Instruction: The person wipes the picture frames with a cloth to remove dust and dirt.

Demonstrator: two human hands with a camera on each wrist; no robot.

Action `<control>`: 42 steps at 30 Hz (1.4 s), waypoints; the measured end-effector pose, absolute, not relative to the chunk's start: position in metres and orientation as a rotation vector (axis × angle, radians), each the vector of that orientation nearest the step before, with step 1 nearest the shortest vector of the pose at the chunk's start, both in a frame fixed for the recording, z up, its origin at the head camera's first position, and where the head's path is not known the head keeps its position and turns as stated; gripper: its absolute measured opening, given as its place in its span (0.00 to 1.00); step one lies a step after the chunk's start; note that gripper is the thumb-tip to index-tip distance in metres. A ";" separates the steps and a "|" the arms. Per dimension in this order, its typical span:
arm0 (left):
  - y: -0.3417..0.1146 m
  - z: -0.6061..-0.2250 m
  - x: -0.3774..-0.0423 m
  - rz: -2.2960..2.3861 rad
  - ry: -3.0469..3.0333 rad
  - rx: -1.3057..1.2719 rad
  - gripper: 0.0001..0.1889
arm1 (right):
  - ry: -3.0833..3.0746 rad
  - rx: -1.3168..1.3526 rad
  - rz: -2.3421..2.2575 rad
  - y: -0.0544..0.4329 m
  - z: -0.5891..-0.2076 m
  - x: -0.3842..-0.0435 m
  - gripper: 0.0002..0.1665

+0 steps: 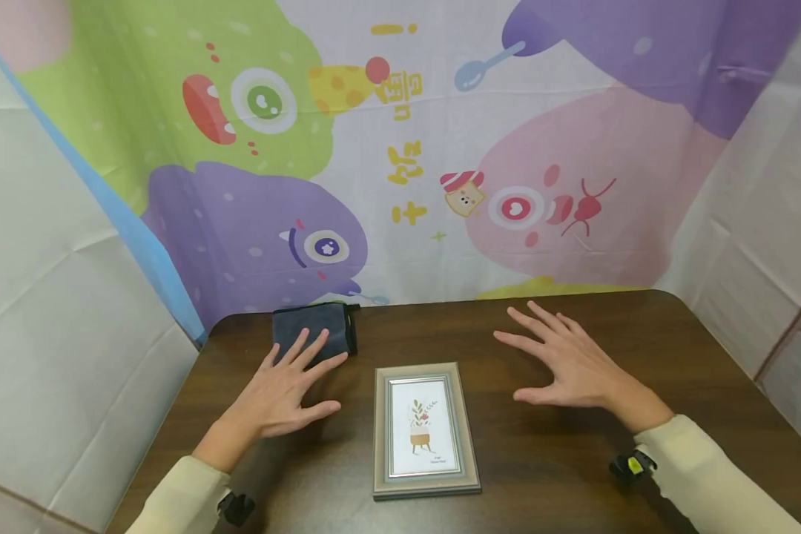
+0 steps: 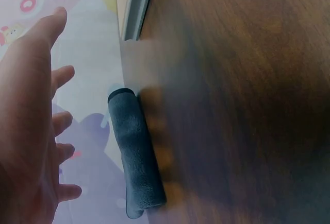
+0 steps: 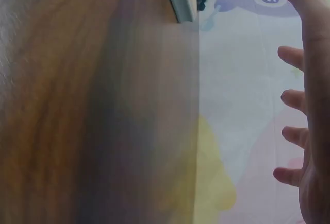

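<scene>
Holding left hand [image 1: 279,397] and right hand [image 1: 569,365] spread, empty; seemingly starting nothing yet, leaving untouched picture frame [image 1: 427,428] well inside the surface's [image 1: 541,475] back edge and dark cloth [image 1: 316,320] near its back-left corner.

The brown table [image 1: 541,460] carries a picture frame [image 1: 427,430] — and a folded cloth [image 1: 312,319].
</scene>
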State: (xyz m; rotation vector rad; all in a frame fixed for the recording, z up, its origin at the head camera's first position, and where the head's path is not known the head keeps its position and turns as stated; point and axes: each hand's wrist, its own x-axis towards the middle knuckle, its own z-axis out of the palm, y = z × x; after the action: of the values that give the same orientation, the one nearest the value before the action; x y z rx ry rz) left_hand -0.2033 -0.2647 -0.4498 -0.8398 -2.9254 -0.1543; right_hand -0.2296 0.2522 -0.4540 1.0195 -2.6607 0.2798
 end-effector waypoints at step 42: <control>-0.266 -0.454 -0.207 -0.180 -2.935 -0.841 0.42 | -2.629 1.305 0.680 0.203 -0.506 -0.210 0.41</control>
State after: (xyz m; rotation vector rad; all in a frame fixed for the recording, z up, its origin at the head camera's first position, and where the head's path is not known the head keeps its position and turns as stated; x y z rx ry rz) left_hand -0.2071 -0.2657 -0.4545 -0.8414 -2.9351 -0.1799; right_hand -0.2098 0.2035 -0.5056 1.3045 -2.6294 0.6801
